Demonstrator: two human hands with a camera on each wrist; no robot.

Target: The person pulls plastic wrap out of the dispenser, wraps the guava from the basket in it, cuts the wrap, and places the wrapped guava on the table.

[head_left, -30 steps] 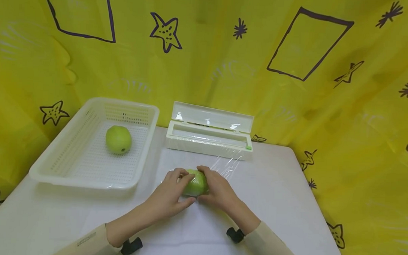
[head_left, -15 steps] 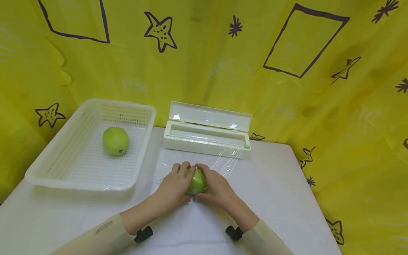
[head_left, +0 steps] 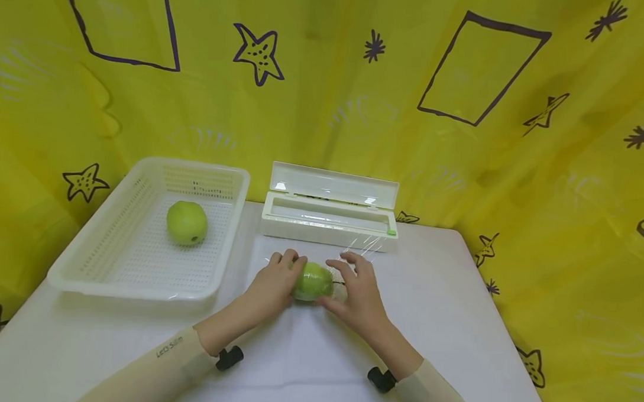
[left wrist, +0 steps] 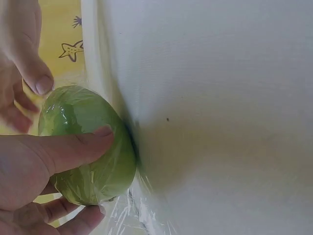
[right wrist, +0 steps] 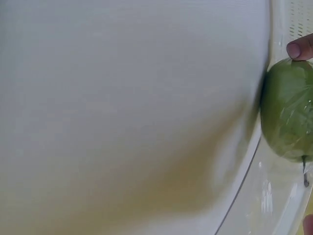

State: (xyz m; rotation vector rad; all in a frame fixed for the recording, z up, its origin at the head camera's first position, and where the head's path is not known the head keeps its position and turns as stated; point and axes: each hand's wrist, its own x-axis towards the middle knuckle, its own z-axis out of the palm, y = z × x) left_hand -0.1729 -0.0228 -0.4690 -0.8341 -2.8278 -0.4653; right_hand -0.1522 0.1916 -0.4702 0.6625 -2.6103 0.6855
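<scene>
A green pear [head_left: 312, 282] wrapped in shiny cling film lies on its side on the white table, its dark stem pointing right. My left hand [head_left: 273, 285] grips its left end; in the left wrist view the thumb [left wrist: 83, 149] lies across the film and the fingers are partly hidden beneath the fruit. Around the stem end, my right hand [head_left: 363, 297] has its fingers spread apart, with the thumb close to the pear's near side. In the right wrist view the pear [right wrist: 286, 107] and its stem show at the right edge. Loose film [head_left: 365, 243] stretches behind the right fingers.
Behind the hands stands a white cling film dispenser [head_left: 326, 228] with its lid raised. To the left is a white perforated basket [head_left: 132, 289] holding another green pear [head_left: 187, 223]. A yellow patterned curtain [head_left: 314, 106] hangs along the back and sides.
My right hand has let go of the pear and drawn back to the right, fingers spreading and baring the stem. The left hand has shifted its hold onto the left end.
</scene>
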